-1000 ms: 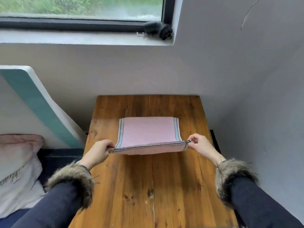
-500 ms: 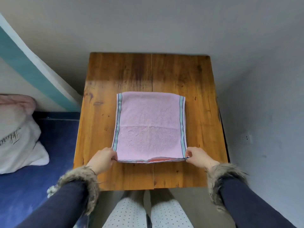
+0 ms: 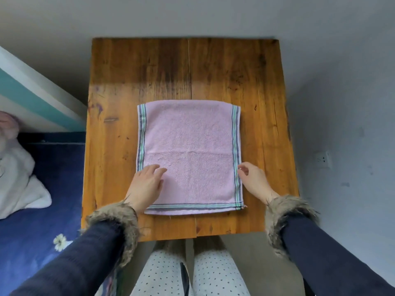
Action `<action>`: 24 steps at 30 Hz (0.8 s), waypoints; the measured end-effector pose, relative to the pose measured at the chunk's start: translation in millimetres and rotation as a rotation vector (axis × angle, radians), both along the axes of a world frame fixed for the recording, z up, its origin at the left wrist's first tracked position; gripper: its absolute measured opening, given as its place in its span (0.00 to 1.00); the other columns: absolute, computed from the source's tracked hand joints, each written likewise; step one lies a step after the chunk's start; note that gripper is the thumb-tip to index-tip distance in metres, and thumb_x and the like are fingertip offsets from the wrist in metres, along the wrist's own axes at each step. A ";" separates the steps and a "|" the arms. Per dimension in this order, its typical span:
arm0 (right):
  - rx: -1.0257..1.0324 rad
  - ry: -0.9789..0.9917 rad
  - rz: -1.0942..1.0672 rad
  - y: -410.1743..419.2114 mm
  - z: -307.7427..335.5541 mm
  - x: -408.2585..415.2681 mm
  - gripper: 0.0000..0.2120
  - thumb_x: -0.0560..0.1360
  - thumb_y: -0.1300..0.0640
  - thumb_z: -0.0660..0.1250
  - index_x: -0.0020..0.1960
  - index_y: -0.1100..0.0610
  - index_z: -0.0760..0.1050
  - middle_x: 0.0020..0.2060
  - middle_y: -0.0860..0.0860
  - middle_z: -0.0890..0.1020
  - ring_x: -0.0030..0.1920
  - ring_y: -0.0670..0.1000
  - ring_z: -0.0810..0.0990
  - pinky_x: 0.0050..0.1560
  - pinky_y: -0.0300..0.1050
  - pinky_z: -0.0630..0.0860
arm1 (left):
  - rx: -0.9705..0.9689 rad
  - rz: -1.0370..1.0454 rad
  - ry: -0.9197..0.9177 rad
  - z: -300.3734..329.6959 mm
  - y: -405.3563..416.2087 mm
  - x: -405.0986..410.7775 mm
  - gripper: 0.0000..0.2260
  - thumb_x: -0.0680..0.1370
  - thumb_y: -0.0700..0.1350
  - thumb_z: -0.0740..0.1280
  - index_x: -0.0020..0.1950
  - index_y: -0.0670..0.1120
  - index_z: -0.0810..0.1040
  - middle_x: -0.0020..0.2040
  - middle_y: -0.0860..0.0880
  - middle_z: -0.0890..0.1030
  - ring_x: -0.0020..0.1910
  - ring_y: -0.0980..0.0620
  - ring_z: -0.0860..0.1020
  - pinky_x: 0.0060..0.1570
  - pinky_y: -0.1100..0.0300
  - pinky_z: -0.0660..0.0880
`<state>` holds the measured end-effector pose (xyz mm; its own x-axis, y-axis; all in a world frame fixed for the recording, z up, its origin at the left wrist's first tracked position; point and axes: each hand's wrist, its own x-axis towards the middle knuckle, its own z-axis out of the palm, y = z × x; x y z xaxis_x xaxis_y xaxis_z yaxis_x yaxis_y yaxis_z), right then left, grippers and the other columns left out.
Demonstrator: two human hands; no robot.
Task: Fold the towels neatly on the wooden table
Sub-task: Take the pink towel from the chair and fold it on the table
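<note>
Here my left hand (image 3: 147,184) is lying palm-down on the pink towel (image 3: 189,154), fingers straight and slightly spread. My right hand (image 3: 253,180) is hovering at its right hem, fingers loosely curled, holding nothing. The towel is lying flat, centred on the wooden worktop (image 3: 263,86).

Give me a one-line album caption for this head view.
Left hand flat on a pink towel on the wooden table.

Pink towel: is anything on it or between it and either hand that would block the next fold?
Nothing visible does. The pink towel lies flat on the wooden table with nothing on it except the left hand, resting flat on its near-left part. The right hand is at its right edge.
</note>
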<state>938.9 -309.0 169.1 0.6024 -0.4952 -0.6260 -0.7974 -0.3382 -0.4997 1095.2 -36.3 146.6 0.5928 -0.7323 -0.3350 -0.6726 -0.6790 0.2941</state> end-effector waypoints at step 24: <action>0.096 -0.308 -0.300 -95.4 -64.7 107.2 0.10 0.77 0.54 0.63 0.44 0.58 0.78 0.40 0.57 0.83 0.42 0.58 0.81 0.47 0.56 0.78 | -0.039 -0.189 -0.183 -71.8 -182.6 -6.2 0.24 0.78 0.58 0.51 0.74 0.57 0.56 0.77 0.44 0.53 0.75 0.40 0.48 0.64 0.30 0.40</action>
<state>1046.1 -404.4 104.4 0.6062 -0.6252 -0.4916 -0.6621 -0.0543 -0.7474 1089.0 -218.9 74.8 0.4922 -0.8462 -0.2042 -0.8311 -0.5266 0.1789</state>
